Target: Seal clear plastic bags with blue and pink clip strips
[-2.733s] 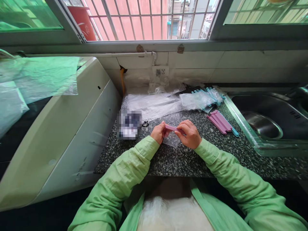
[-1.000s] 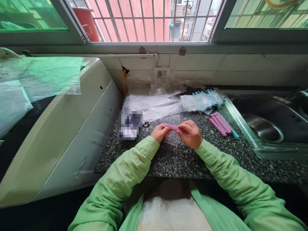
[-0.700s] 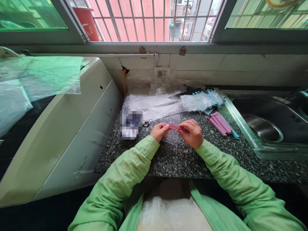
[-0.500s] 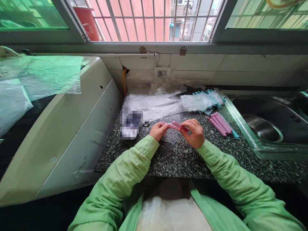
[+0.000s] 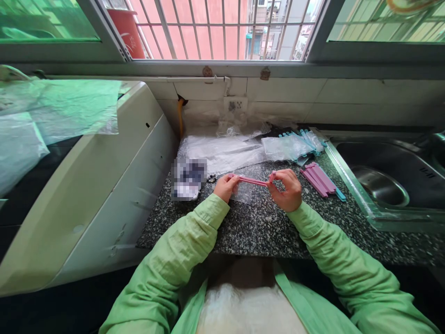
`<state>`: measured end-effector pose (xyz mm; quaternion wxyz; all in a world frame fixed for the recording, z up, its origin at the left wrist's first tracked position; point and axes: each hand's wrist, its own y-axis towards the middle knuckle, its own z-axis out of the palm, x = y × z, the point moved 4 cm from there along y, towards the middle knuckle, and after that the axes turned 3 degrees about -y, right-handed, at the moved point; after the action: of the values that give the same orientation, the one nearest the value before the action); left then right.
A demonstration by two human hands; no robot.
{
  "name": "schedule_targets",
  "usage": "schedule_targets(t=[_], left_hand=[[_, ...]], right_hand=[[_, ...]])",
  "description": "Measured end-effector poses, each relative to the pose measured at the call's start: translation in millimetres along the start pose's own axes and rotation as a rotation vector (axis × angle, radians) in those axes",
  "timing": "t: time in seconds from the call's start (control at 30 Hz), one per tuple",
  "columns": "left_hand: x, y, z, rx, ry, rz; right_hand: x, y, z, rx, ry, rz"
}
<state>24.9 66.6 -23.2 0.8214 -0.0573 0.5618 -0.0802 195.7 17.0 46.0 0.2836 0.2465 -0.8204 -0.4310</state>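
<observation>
A slim pink bag sealing clip (image 5: 253, 181) stretches between my hands above the counter. My left hand (image 5: 225, 187) pinches its left end. At the other end, my right hand (image 5: 286, 189) grips it, with a short pink part standing up between thumb and forefinger. A small clear plastic bag (image 5: 242, 193) lies on the counter just under the clip. To the right of my right hand is a pile of pink clips (image 5: 318, 178), with a blue clip (image 5: 340, 195) at its edge.
Behind my hands lie flat clear plastic bags (image 5: 222, 153) and blue clips in a bag (image 5: 288, 147). A blurred-out item (image 5: 188, 180) sits left of my left hand. A steel sink (image 5: 378, 185) is at the right, a cream appliance (image 5: 114, 171) at the left.
My right hand has moved right and its grip has shifted to the clip's right end. More of the clip now shows between my hands; the left hand has shifted slightly left.
</observation>
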Motion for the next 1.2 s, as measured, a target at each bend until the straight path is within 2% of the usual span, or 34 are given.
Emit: schedule_targets(t=[0.57, 1.2], left_hand=[[-9, 0, -6.5, -0.079, -0.099, 0.019], [-13, -2, -7.3, -0.105, -0.25, -0.037]], right_hand=[[-8, -4, -7, -0.084, 0.004, 0.005], [-17, -6, -9, -0.089, 0.143, 0.157]])
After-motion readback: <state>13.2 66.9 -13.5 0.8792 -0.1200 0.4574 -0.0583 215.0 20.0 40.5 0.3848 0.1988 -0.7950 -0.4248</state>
